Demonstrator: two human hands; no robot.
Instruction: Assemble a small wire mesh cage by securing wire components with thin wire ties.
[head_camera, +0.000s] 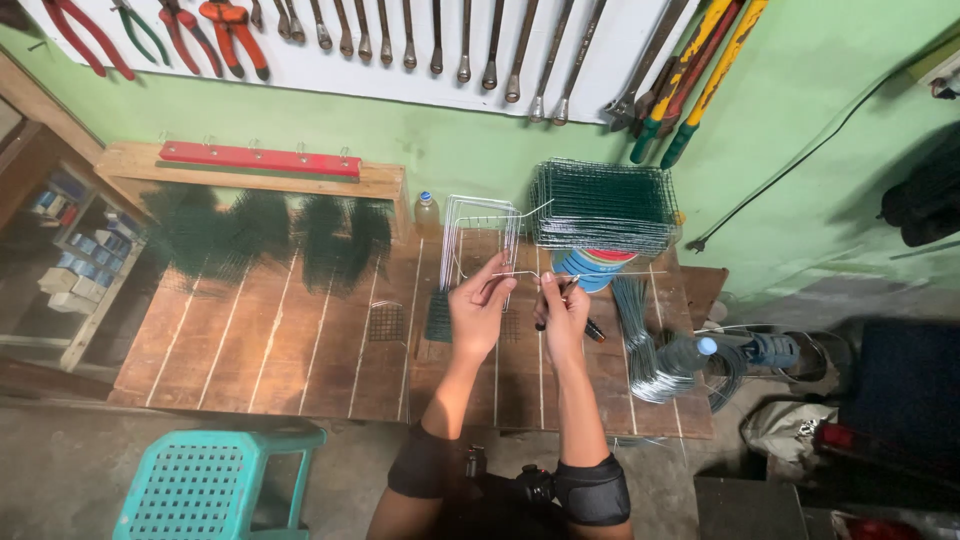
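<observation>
2 hands (480, 310), 1 stool (205, 485), 2 bottles (427, 214), 1 mesh stack (603, 205).

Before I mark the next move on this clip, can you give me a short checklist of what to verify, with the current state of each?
1. Both hands on the work: ok. The left hand and right hand each pinch the thin wire piece over the wooden table.
2. Tool in the right hand: ok. It holds pliers, handles pointing down.
3. Pliers biting the wire: cannot tell, too small.
4. Stock in reach: ok. The green mesh stack and bent wire frames sit just behind the hands.
5. Loose wire bundle clear of the hands: ok, it lies to the right.
6. Plastic bottle stable: not ok, lying at the table's right edge.
</observation>
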